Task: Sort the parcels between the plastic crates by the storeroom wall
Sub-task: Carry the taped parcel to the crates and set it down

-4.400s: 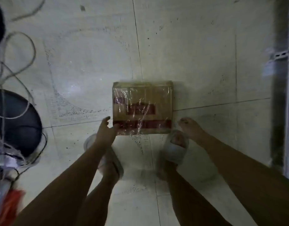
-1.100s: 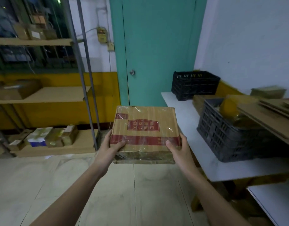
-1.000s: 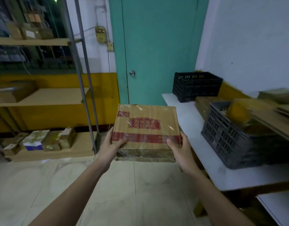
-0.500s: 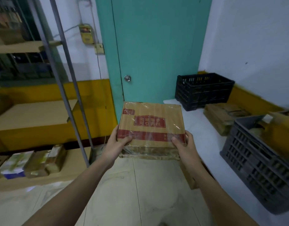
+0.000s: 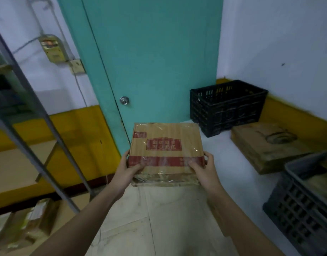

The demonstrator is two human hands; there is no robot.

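I hold a brown cardboard parcel [image 5: 166, 145] with red printing and clear tape in front of me, above the floor near the white table's edge. My left hand [image 5: 126, 170] grips its near left corner and my right hand [image 5: 202, 168] grips its near right corner. A black plastic crate [image 5: 226, 106] stands on the table at the far end by the wall; what is inside is hidden. A grey plastic crate [image 5: 303, 202] sits on the table at the near right, with something brown in it.
A flat brown parcel [image 5: 266, 145] lies on the white table [image 5: 227, 159] between the two crates. A teal door [image 5: 151, 58] is straight ahead. A metal shelf post [image 5: 39, 137] slants at left, with small boxes [image 5: 28, 224] on the low shelf.
I picked the parcel up off the floor with both hands and carried it toward the table. The black crate and the door are now closer, and the grey crate has slid to the right edge.
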